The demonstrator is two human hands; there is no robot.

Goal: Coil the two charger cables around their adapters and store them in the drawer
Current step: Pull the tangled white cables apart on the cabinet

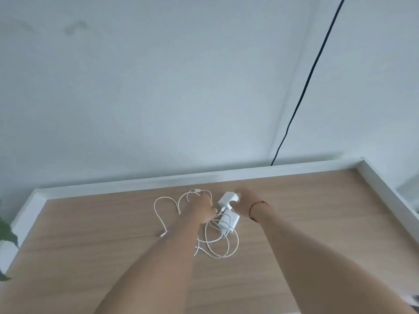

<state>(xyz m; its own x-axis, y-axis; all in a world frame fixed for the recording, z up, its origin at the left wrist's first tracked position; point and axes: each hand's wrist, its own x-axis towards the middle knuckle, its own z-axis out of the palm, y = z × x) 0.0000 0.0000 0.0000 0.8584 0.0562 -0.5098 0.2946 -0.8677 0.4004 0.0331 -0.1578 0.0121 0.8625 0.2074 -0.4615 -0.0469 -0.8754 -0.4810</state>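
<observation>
1. Two white cables [214,242] lie in loose, crossed loops on the wooden table [317,223], nearest the person; neither is coiled yet.
2. The near adapter [229,220] rests flat among the loops, untouched.
3. The left hand [201,210] curls its fingers over cable strands, likely to free one lead from the tangle.
4. The right hand [243,203] pinches the far adapter [227,198], probably steadying it as the winding core.
5. The crossed loops obstruct winding. Beyond, a black cord [306,87] hangs on the wall. No drawer is in view.
</observation>
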